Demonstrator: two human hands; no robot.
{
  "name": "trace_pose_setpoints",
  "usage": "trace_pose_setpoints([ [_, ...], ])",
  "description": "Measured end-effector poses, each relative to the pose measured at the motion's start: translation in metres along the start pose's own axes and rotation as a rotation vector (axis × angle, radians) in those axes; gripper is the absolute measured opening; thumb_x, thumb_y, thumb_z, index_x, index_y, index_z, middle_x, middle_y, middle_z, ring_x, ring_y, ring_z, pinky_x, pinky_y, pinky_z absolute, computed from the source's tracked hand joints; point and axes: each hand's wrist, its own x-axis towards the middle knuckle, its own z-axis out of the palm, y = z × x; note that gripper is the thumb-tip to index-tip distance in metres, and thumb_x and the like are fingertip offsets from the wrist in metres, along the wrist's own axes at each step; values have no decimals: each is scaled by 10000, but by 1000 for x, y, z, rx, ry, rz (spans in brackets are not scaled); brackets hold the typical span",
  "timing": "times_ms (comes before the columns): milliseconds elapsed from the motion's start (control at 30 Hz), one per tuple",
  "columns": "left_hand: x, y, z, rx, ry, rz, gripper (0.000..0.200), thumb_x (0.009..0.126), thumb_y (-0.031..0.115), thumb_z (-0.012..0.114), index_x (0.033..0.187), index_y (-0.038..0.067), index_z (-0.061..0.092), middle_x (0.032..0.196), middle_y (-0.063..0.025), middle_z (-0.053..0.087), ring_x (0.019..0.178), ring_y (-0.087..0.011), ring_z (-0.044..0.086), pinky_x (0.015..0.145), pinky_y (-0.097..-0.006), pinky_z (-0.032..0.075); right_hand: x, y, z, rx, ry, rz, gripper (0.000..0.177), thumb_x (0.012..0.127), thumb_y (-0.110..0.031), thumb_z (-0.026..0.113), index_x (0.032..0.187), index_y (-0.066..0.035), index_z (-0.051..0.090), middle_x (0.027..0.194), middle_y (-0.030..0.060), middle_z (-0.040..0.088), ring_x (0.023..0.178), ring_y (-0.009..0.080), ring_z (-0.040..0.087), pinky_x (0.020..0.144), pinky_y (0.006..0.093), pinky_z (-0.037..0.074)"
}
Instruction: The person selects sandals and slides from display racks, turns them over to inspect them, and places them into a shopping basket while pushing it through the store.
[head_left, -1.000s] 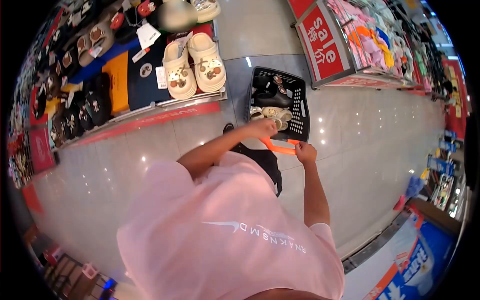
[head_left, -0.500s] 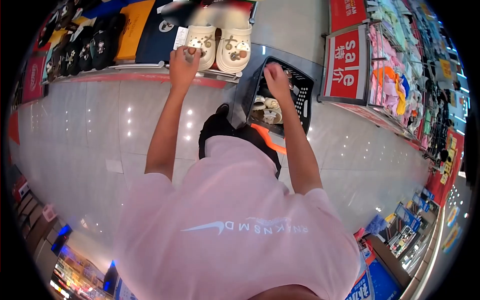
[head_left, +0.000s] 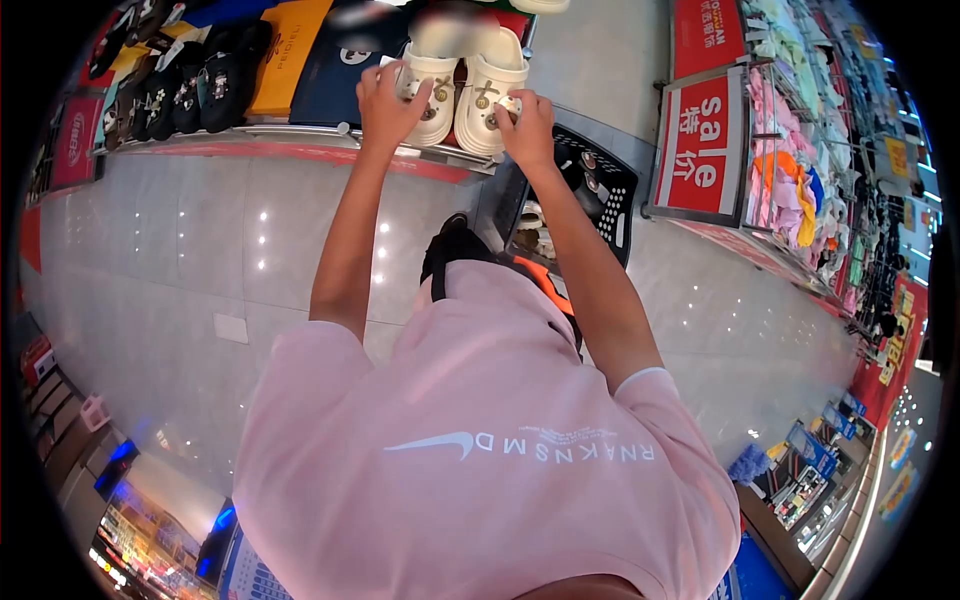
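Far left on the low display shelf [head_left: 300, 132], a row of black, matte slippers [head_left: 205, 80] carries small bright charms. Next to them lie a flat mustard-yellow cardboard box [head_left: 283, 50] and a navy one [head_left: 340, 80]. Below the shelf's red edge strip spreads the glossy pale-grey tiled floor [head_left: 190, 260], dotted with lamp reflections.

The left hand [head_left: 385, 100] reaches up to the shelf, its fingers curled over the toe of the nearer shoe of the cream rubbery clogs [head_left: 485, 85]. This pair stands side by side at the shelf's front edge, toes towards the person. The clogs are thick-soled, smooth and rounded, with vent holes plugged by small brown and tan charms. The right hand [head_left: 525, 125] is closed on the toe of the other clog, fingertips pinched at a charm. The two hands are apart, one on each shoe.

Just right of and below the right hand, a black perforated plastic shopping basket [head_left: 610, 195] sits on the floor. It has an orange handle [head_left: 545, 280] and holds more light and dark footwear. Further right stands a red sale sign [head_left: 700, 140] in front of a wire rack of pastel folded garments [head_left: 785, 150].
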Motion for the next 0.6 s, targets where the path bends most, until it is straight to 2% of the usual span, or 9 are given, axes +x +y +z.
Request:
trace_pose_setpoints([
  [33,12,1,4,13,45,77,477,753,346,776,1157,130,641,1166,-153,551,1055,-366,531,896,-452,456,-1,1,1,-11,2,-14,348,815,-223,740,1091,-73,592,1074,192,554,1040,380,536,893,445,441],
  [67,26,0,14,-7,2,131,481,769,386,751,1174,149,644,1178,-116,562,1073,-356,532,879,-454,456,-4,0,2,-24,2,-15,347,811,-215,740,1089,-73,589,1069,193,554,1033,385,534,889,450,440],
  [167,69,26,30,131,-206,81,475,809,422,709,1207,171,642,1182,-92,585,1070,-340,567,882,-490,448,-1,5,8,-39,56,-94,353,799,-191,729,1089,-72,567,1047,199,542,1011,406,518,874,476,431],
  [233,99,26,52,165,-285,119,513,813,466,672,1238,179,636,1167,-115,602,1069,-331,582,857,-512,462,-2,5,7,-66,41,-92,354,811,-203,722,1099,-79,558,1049,201,533,1017,412,512,878,482,428],
  [300,112,28,68,265,-408,130,410,834,366,665,1179,145,662,1121,-119,622,1026,-329,597,813,-491,473,0,2,4,-47,5,-58,353,821,-206,715,1111,-84,555,1066,207,526,1019,419,509,882,480,426],
  [400,124,-27,125,-45,-551,226,285,836,242,661,1084,104,688,1084,-124,638,1001,-338,603,768,-459,479,-3,-2,-4,-26,-76,12,370,834,-211,708,1147,-92,550,1086,213,517,1021,424,506,891,472,426],
  [433,119,-12,107,-135,-469,250,175,830,164,652,977,87,708,1052,-127,641,995,-328,602,738,-427,479,0,-1,-7,-24,-103,32,378,838,-213,705,1161,-95,549,1091,214,514,1021,425,505,895,469,426],
  [500,100,23,64,-108,-279,277,180,808,129,667,966,162,748,1034,-88,654,962,-319,612,802,-439,481,-2,4,-8,33,-87,42,413,842,-217,703,1196,-79,542,1108,223,511,1049,423,501,921,456,418],
  [600,72,46,14,-69,-111,506,281,783,60,668,998,216,760,1086,-42,616,1028,-286,558,851,-438,414,0,5,-9,113,28,24,384,857,-204,679,1175,-33,550,1115,223,532,1076,398,500,952,453,398],
])
